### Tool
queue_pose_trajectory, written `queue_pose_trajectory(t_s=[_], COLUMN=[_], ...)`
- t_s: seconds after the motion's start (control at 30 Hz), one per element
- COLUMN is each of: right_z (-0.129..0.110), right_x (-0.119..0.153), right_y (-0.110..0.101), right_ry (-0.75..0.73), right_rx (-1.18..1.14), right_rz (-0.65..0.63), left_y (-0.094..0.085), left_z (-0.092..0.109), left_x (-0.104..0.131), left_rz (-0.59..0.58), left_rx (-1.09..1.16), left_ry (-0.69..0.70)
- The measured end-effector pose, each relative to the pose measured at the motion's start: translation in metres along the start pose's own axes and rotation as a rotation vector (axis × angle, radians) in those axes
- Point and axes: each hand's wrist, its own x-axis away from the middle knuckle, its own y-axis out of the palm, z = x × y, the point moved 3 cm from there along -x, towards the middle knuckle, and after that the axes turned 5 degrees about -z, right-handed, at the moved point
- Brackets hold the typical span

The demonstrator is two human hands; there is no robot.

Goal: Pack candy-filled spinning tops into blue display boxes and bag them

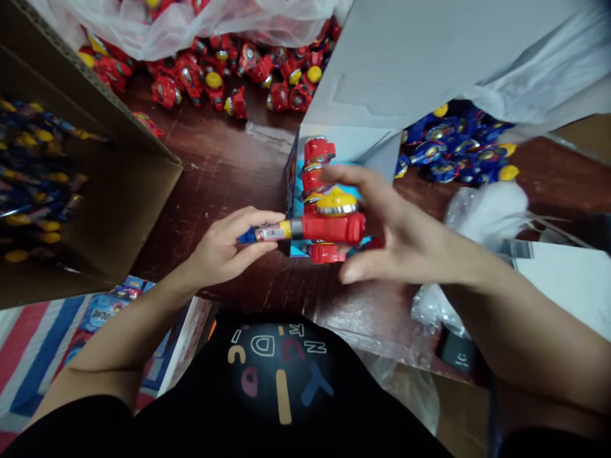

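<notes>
A red toy (331, 228) with a yellow-topped silver disc and a barcoded tube (271, 233) ending in a blue tip lies level over an open display box (298, 247). My left hand (229, 245) pinches the tube between thumb and fingers. Around the toy's red end my right hand (405, 232) curves with thumb and fingers spread, somewhat blurred; no grip shows. Under the toy, a column of similar red toys (319, 150) sits in the box's light blue insert, partly hidden by the hand and the held toy.
Loose red toys (188, 73) pile at the back beside clear plastic. Blue toys (446, 149) lie right of the box's raised lid (382, 63). A cardboard carton (143, 191) of blue and yellow toys stands left. Crumpled plastic bags (491, 213) lie right on the brown table (214, 152).
</notes>
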Motion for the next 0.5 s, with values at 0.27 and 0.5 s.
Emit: queue_pose_trajectory(t_s=[0.27, 0.5], right_z=[0.004, 0.048], right_x=[0.051, 0.083], right_y=[-0.043, -0.101], right_ry=[0.21, 0.147], right_rx=[-0.006, 0.838], right_rz=[0.277, 0.318], left_y=[0.024, 0.082], left_z=[0.015, 0.015], left_x=[-0.053, -0.065], left_rz=[0.06, -0.151], left_rx=[-0.288, -0.439], left_ry=[0.355, 0.29])
